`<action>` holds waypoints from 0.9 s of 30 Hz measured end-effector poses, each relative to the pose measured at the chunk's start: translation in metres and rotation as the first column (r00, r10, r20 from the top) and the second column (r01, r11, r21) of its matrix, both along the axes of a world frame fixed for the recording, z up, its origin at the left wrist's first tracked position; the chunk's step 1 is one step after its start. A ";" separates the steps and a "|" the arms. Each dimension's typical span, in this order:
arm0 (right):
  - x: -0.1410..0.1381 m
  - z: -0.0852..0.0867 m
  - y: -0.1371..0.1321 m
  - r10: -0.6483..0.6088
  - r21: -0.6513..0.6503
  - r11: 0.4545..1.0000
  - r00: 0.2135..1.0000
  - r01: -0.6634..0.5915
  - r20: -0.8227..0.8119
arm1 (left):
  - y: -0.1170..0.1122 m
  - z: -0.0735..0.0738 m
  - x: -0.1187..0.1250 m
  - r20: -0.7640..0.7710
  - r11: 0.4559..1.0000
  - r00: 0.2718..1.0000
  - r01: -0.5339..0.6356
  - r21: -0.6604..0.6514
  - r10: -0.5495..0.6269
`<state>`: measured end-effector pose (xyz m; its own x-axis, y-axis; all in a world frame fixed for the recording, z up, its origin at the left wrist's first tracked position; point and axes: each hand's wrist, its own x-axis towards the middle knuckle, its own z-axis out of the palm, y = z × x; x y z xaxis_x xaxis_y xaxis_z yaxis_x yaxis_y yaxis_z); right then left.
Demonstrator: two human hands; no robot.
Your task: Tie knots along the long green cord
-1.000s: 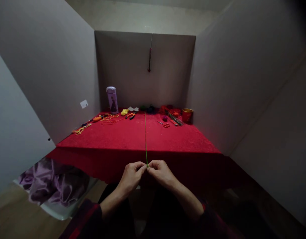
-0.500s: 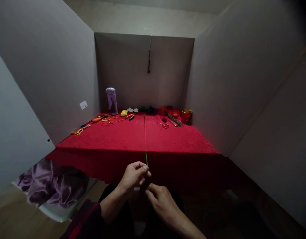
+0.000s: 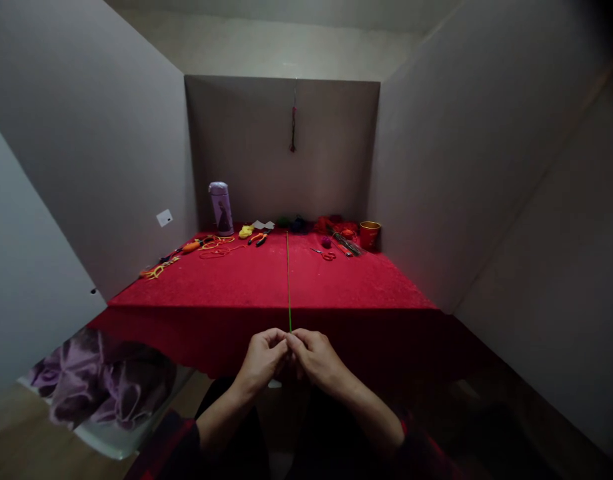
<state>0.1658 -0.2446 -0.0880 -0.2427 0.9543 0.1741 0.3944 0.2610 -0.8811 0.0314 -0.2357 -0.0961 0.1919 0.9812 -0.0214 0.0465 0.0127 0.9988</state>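
A long thin green stem (image 3: pixel 288 283) stands upright in front of me, its lower end pinched between both hands. My left hand (image 3: pixel 260 360) and my right hand (image 3: pixel 314 357) meet fingertip to fingertip at that end, both closed on it. They hover just before the near edge of a table with a red cloth (image 3: pixel 246 280). What lies below my fingers is hidden in the dark.
Along the table's back lie a purple flask (image 3: pixel 221 207), yellow and orange cords (image 3: pixel 214 244), pliers (image 3: pixel 259 237), red scissors (image 3: pixel 324 253), a small red-and-gold cup (image 3: pixel 369 235) and dark yarn. Grey partition walls enclose the table. Purple cloth (image 3: pixel 94 380) is heaped at lower left.
My right hand dropped down away from the stem half a second ago and has come back up to pinch it beside the left hand. The view tilted slightly downward.
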 end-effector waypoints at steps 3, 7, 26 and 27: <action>0.001 -0.003 0.006 -0.071 0.130 0.990 0.993 0.058 0.095 | -0.003 0.000 -0.004 -0.179 0.990 0.983 -0.026 0.135 0.051; 0.003 -0.006 0.013 -0.077 0.058 0.995 0.997 0.076 0.025 | -0.009 0.003 -0.010 -0.419 0.927 0.899 0.042 0.373 0.128; -0.002 -0.016 0.010 -0.053 -0.290 0.956 0.947 -0.043 -0.317 | -0.012 0.012 -0.005 -0.419 0.920 0.893 0.014 0.391 0.165; -0.002 -0.016 0.010 -0.045 -0.268 0.962 0.951 -0.041 -0.307 | -0.007 0.012 -0.005 -0.421 0.939 0.901 0.048 0.340 0.106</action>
<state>0.1642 -0.2346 -0.1045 -0.2165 0.9760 -0.0227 0.0931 -0.0025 -0.9957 0.0266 -0.2432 -0.0839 0.2108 0.9490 0.2346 0.4732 -0.3090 0.8250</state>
